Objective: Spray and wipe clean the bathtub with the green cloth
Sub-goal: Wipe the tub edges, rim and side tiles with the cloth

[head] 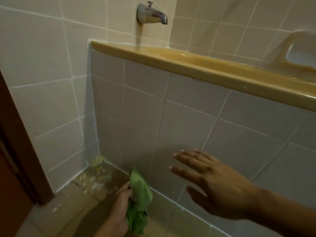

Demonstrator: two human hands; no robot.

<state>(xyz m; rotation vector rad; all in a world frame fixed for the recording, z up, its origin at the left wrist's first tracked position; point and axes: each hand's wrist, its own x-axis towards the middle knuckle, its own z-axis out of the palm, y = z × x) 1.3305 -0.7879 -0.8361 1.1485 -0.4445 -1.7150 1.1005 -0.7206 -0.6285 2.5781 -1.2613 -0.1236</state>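
Note:
The bathtub shows as a yellow-brown rim (196, 65) running from the upper middle down to the right, above a grey tiled front panel (188, 120). My left hand (120, 209) is low in the view near the floor and grips the crumpled green cloth (139, 190), which hangs beside the foot of the panel. My right hand (212, 182) is held out with fingers spread and straight in front of the lower panel; it holds nothing. No spray bottle is in view.
A metal tub spout (151, 13) sticks out of the tiled wall above the rim's left end. A soap recess (301, 50) sits in the wall at the right. Pale residue (95, 178) lies on the brown floor in the corner. A dark door edge (15, 151) stands at left.

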